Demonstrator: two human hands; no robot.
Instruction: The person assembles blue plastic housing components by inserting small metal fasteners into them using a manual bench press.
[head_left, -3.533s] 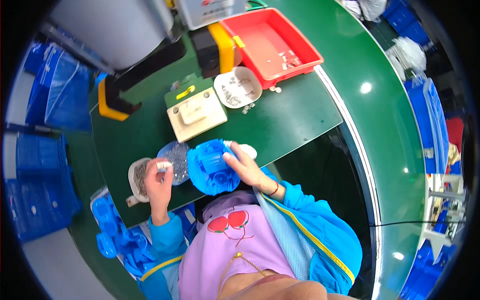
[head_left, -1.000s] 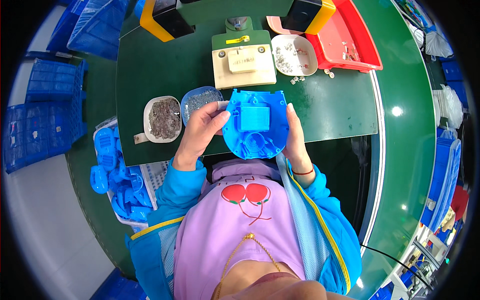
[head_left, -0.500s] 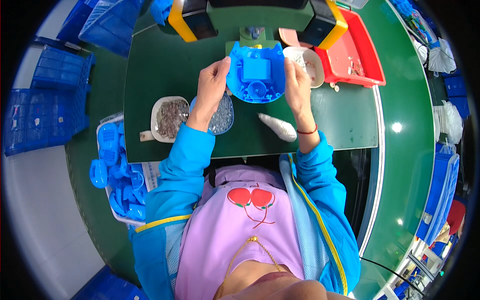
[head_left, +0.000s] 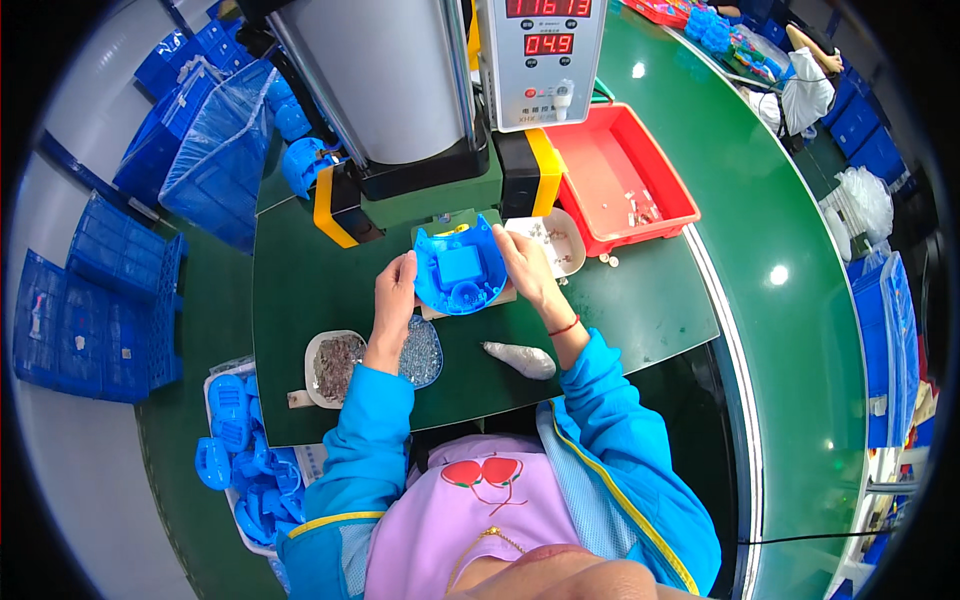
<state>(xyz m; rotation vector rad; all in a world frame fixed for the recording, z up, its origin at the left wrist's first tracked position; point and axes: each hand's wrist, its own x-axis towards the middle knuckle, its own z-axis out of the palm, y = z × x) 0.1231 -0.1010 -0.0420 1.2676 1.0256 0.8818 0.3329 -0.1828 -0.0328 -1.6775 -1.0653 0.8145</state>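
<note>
A blue plastic housing (head_left: 458, 264), open side up with a square block and a round perforated part inside, is held level between my two hands under the head of a press (head_left: 380, 110). Along its left edge my left hand (head_left: 393, 298) is closed, thumb toward the rim. My right hand (head_left: 530, 268) grips the right edge, its fingers partly hidden by the housing. Just below lies a blue bowl (head_left: 422, 355) of small shiny pieces, beside a white dish (head_left: 318, 390) of small metal parts. A white tapered pouch (head_left: 522, 361) rests nearer me.
Yellow-and-black guards (head_left: 548, 172) flank the press, with a control box (head_left: 510, 90) above. A red tray (head_left: 590, 235) and a white bowl (head_left: 575, 255) stand right of it. At the left, a white tub (head_left: 262, 548) holds blue plastic parts. Blue crates (head_left: 75, 320) stand beyond.
The view has tilted up, so the press and control box show more and the table sits lower in the picture. Both hands still hold the housing, now slightly turned, close beneath the press.
</note>
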